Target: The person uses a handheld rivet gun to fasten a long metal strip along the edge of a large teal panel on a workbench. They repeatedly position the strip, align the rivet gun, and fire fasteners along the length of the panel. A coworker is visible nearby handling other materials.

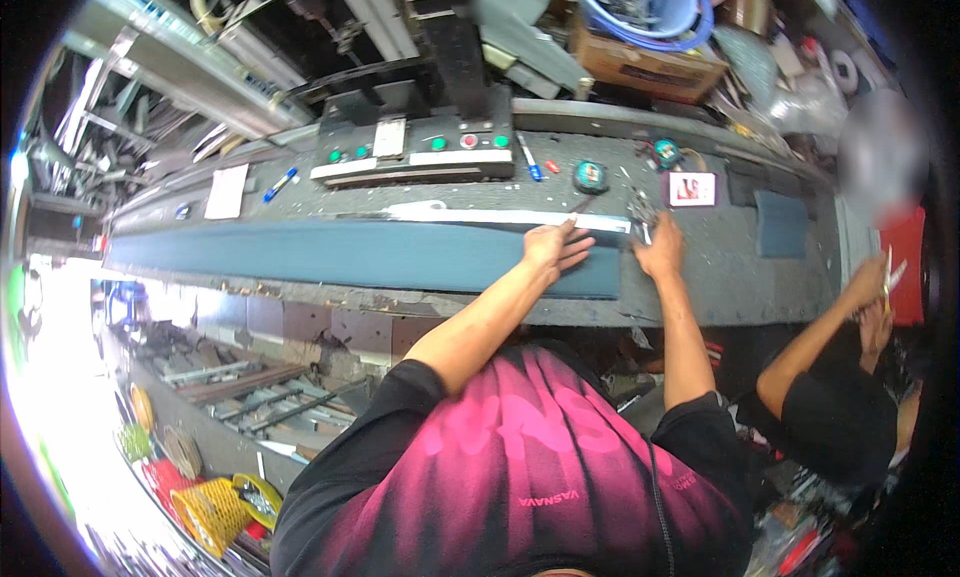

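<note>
A long shiny metal strip [480,217] lies along the back edge of a long blue-grey panel [350,255] on the workbench. My left hand [553,249] is at the strip near its right end, the thumb on it and the other fingers stretched out over the panel. At that end, my right hand [663,247] is closed round a small shiny metal piece, mostly hidden by the fingers; its kind cannot be made out. Small metal bits [636,189] lie just behind the right hand.
Behind the panel stands a machine base with buttons [420,165]. Pens [530,159], a round teal tape measure [590,176] and a picture card [692,188] lie on the bench. A co-worker's hands [870,287] hold scissors at the right, near a red sheet [903,262].
</note>
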{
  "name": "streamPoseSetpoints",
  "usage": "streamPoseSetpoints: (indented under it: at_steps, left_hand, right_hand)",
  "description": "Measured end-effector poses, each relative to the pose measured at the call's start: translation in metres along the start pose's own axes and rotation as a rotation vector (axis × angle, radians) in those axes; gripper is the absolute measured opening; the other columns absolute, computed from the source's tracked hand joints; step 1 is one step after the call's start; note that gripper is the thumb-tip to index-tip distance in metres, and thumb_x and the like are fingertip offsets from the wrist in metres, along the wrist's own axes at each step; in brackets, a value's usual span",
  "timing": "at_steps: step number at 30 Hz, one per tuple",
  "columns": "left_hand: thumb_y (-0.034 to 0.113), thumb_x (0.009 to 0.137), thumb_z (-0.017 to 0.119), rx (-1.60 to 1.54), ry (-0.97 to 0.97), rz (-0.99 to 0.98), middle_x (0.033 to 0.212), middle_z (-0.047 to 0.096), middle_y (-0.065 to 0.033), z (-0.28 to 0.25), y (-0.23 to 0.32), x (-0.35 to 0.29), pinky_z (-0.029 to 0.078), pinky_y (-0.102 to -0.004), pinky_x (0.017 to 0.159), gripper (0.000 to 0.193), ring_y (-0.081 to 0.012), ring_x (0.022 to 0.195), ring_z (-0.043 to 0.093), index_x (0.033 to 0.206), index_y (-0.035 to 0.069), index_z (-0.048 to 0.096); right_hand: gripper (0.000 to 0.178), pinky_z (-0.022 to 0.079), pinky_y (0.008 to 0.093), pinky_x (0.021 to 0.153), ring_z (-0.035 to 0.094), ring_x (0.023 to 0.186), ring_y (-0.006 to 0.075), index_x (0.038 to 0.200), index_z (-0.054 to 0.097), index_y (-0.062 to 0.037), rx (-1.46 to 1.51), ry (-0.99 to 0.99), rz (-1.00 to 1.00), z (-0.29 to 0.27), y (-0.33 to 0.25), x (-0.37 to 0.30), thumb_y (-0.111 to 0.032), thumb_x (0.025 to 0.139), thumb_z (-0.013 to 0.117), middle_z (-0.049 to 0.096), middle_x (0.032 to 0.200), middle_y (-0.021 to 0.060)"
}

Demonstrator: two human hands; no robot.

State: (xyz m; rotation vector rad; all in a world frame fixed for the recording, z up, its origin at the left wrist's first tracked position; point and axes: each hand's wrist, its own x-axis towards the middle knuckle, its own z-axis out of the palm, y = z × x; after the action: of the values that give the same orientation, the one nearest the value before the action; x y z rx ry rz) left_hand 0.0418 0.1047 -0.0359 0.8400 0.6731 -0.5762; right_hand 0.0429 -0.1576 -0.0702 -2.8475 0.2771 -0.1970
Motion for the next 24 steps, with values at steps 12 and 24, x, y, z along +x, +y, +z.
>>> streamPoseSetpoints:
  at_steps: [12, 24]
  left_hand:
    - [0.022, 0.107, 0.076, 0.290, 0.088, 0.496, 0.119, 0.080, -0.0162, -0.143, 0.080, -0.046, 0.070, -0.0396, 0.076, 0.033, -0.0263, 0.093, 0.082, 0.135, 0.006, 0.072]
    - [0.037, 0.098, 0.078, 1.972, 0.563, 0.872, 0.145, 0.065, -0.0177, -0.415, 0.263, -0.105, 0.037, -0.0615, 0.124, 0.057, -0.0391, 0.138, 0.058, 0.148, 0.012, 0.068]
  right_hand:
    - [0.053, 0.054, 0.0447, 0.095, 0.071, 0.104, 0.0289, 0.129, 0.064, 0.0040, 0.574, 0.063, 0.298, -0.033, 0.021, -0.099, -0.028, 0.094, 0.087, 0.074, 0.111, 0.0178]
    - [0.055, 0.059, 0.0476, 0.098, 0.074, 0.110, 0.0408, 0.132, 0.066, 0.0014, 0.675, -0.310, -0.242, -0.037, -0.262, -0.105, -0.022, 0.086, 0.087, 0.074, 0.120, 0.0240]
